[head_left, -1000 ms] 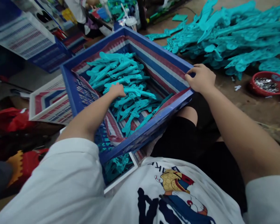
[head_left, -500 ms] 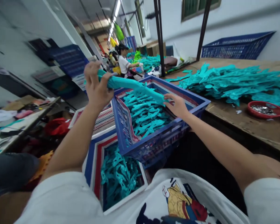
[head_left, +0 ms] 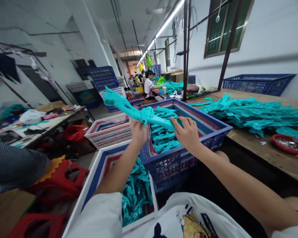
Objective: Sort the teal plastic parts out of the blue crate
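A long turquoise plastic piece (head_left: 125,107) is held up at a slant, its far end pointing up and left over the floor. My left hand (head_left: 139,132), slightly blurred, grips it from below near its middle. At its lower right end, the fingers of my right hand (head_left: 188,134) close on it. Right under the piece is a blue crate (head_left: 164,162) with a striped lining, holding a stack of similar turquoise pieces (head_left: 164,140). Below my left forearm, a white-rimmed crate (head_left: 151,193) contains more turquoise pieces (head_left: 136,195), lying jumbled.
On the right, a wooden table (head_left: 240,142) bears a heap of turquoise pieces (head_left: 253,114) and a red bowl (head_left: 289,144) of small metal parts. Red stools (head_left: 62,180) and somebody's leg (head_left: 15,165) are at left. Further back, a person (head_left: 150,86) sits working.
My left hand has shifted from the piece's upper left end to near its middle, so that end now sticks out freely. My right hand stays at the other end. The view has turned left.
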The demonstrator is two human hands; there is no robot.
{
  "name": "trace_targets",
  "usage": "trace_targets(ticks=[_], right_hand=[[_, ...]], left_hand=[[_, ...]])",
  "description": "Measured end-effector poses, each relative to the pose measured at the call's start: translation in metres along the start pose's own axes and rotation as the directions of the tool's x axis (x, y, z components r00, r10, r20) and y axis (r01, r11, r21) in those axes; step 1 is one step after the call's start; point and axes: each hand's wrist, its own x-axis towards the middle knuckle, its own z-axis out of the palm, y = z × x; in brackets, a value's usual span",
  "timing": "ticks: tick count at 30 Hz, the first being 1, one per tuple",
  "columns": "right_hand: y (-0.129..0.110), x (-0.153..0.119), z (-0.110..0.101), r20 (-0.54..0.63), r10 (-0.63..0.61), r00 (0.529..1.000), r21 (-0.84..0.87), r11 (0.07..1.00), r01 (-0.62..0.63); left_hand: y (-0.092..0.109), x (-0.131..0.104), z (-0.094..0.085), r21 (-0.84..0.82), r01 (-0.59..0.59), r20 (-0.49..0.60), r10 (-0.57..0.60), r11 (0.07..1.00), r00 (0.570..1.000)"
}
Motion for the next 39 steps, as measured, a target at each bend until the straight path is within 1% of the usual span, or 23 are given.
trace_targets(ticks=[1, 2, 4, 5, 7, 8, 10, 12, 14, 16, 18, 19, 21, 23, 25, 27, 29, 31, 32, 34, 36, 37, 39], right_hand=[[-0.011, 0.001, -0.002, -0.035, -0.009, 0.999, -0.058, 0.998, 0.007], [-0.022, 0.001, -0.004, -0.058, -0.022, 0.998, -0.098, 0.995, 0.016], [-0.037, 0.000, -0.009, -0.066, -0.060, 0.996, -0.130, 0.990, 0.051], [-0.041, -0.002, -0.012, -0.049, -0.077, 0.996, -0.125, 0.990, 0.070], [-0.040, -0.007, -0.017, 0.003, -0.128, 0.992, -0.073, 0.989, 0.128], [-0.035, -0.009, -0.019, 0.029, -0.170, 0.985, -0.026, 0.985, 0.170], [-0.020, -0.014, -0.021, 0.054, -0.280, 0.958, 0.098, 0.957, 0.274], [-0.005, -0.017, -0.020, 0.040, -0.370, 0.928, 0.245, 0.904, 0.350], [0.001, -0.018, -0.018, 0.036, -0.348, 0.937, 0.428, 0.853, 0.300], [-0.005, -0.019, -0.019, 0.093, -0.172, 0.981, 0.616, 0.784, 0.079], [-0.020, -0.019, -0.025, 0.186, 0.016, 0.982, 0.715, 0.684, -0.147], [-0.028, -0.019, -0.029, 0.209, 0.062, 0.976, 0.724, 0.661, -0.197], [-0.045, -0.019, -0.038, 0.201, 0.038, 0.979, 0.682, 0.712, -0.167], [-0.057, -0.020, -0.045, 0.174, -0.057, 0.983, 0.574, 0.817, -0.055], [-0.066, -0.019, -0.049, 0.180, -0.134, 0.974, 0.486, 0.873, 0.030], [-0.073, -0.017, -0.048, 0.198, -0.145, 0.969, 0.505, 0.863, 0.026], [-0.082, -0.015, -0.045, 0.236, -0.079, 0.969, 0.632, 0.770, -0.091], [-0.093, -0.016, -0.041, 0.316, 0.034, 0.948, 0.758, 0.592, -0.274], [-0.099, -0.018, -0.039, 0.373, 0.105, 0.922, 0.788, 0.488, -0.375], [-0.111, -0.022, -0.036, 0.489, 0.264, 0.831, 0.782, 0.289, -0.552], [-0.119, -0.022, -0.029, 0.589, 0.374, 0.717, 0.742, 0.102, -0.663], [-0.122, -0.019, -0.024, 0.621, 0.393, 0.678, 0.731, 0.020, -0.682], [-0.124, -0.006, -0.006, 0.661, 0.367, 0.654, 0.725, -0.088, -0.683]], left_hand=[[-0.007, -0.023, 0.013, -0.114, 0.087, 0.099, -0.076, 0.990, 0.992], [-0.014, -0.044, 0.024, -0.275, 0.204, 0.212, -0.148, 0.939, 0.966], [-0.026, -0.072, 0.037, -0.481, 0.320, 0.309, -0.184, 0.816, 0.933], [-0.030, -0.079, 0.038, -0.534, 0.338, 0.318, -0.186, 0.775, 0.930], [-0.032, -0.081, 0.032, -0.546, 0.325, 0.303, -0.180, 0.772, 0.936], [-0.032, -0.078, 0.026, -0.531, 0.338, 0.325, -0.182, 0.777, 0.928], [-0.031, -0.071, 0.010, -0.499, 0.376, 0.397, -0.181, 0.781, 0.900], [-0.032, -0.066, -0.004, -0.468, 0.393, 0.471, -0.153, 0.792, 0.869], [-0.037, -0.064, -0.013, -0.440, 0.374, 0.501, -0.122, 0.817, 0.857], [-0.041, -0.063, -0.016, -0.403, 0.353, 0.476, -0.137, 0.844, 0.869], [-0.040, -0.065, -0.017, -0.393, 0.348, 0.396, -0.185, 0.851, 0.900], [-0.036, -0.069, -0.016, -0.410, 0.354, 0.363, -0.205, 0.841, 0.909], [-0.024, -0.081, -0.013, -0.483, 0.377, 0.355, -0.216, 0.791, 0.909], [-0.007, -0.100, -0.008, -0.547, 0.390, 0.385, -0.191, 0.741, 0.903], [0.006, -0.120, -0.004, -0.562, 0.341, 0.332, -0.172, 0.753, 0.927], [0.012, -0.134, -0.003, -0.528, 0.311, 0.246, -0.208, 0.791, 0.947], [0.012, -0.141, -0.009, -0.479, 0.332, 0.207, -0.264, 0.812, 0.942], [0.007, -0.144, -0.024, -0.437, 0.343, 0.198, -0.283, 0.832, 0.938], [0.005, -0.144, -0.035, -0.421, 0.338, 0.204, -0.275, 0.842, 0.940], [0.003, -0.145, -0.060, -0.412, 0.337, 0.244, -0.253, 0.847, 0.936], [0.005, -0.144, -0.087, -0.438, 0.329, 0.246, -0.240, 0.837, 0.939], [0.007, -0.143, -0.102, -0.451, 0.304, 0.200, -0.237, 0.839, 0.951], [0.011, -0.139, -0.130, -0.444, 0.214, 0.022, -0.228, 0.870, 0.973]])
